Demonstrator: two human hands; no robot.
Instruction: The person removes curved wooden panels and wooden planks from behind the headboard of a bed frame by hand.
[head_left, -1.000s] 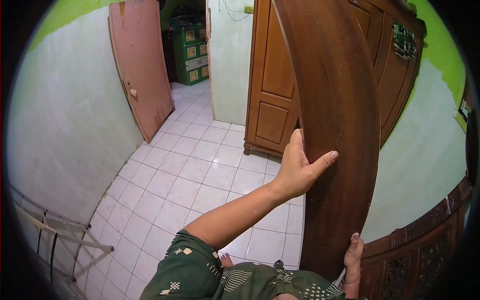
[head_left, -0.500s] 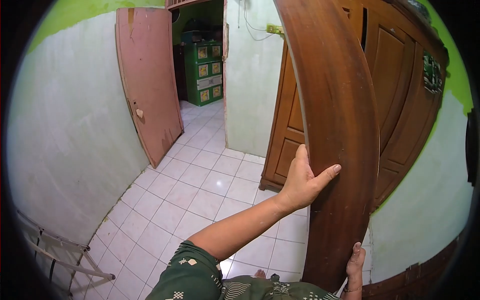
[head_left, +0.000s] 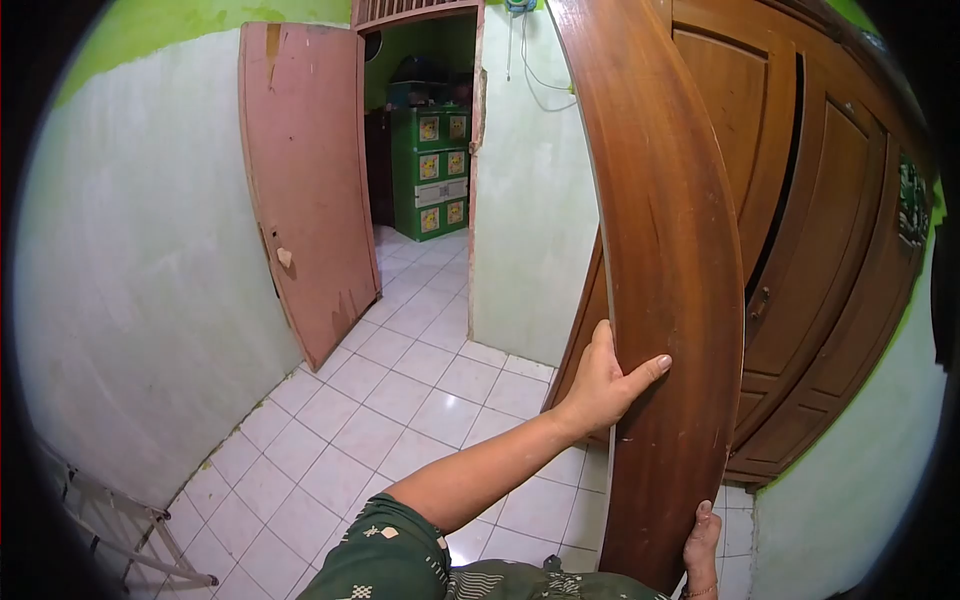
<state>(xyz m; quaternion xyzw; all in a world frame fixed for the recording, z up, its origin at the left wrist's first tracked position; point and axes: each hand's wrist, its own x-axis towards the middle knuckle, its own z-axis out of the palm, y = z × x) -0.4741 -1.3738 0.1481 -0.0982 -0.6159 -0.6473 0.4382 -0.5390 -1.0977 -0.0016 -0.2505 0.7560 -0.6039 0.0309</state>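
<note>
A long, wide brown wooden board point(head_left: 675, 240) stands upright in front of me, running from the top edge of the view down to my body. My left hand point(head_left: 605, 385) grips its left edge at mid-height, the thumb across the front face and the other fingers partly hidden behind. Lower down, my right hand point(head_left: 702, 540) holds the right edge, its fingertips pointing up; part of that hand is hidden by the board. Behind the board is a brown wooden wardrobe point(head_left: 830, 230) with panelled doors.
A pink door point(head_left: 305, 180) stands open at the left of a doorway. Beyond it is a green drawer cabinet point(head_left: 430, 175). A metal folding frame point(head_left: 140, 540) is at the lower left, on the white tiled floor point(head_left: 400, 395). Pale walls flank both sides.
The view has tilted up and turned right, so the doorway sits lower and further left of the board, and more of the wardrobe shows. Both hands keep their hold on the board.
</note>
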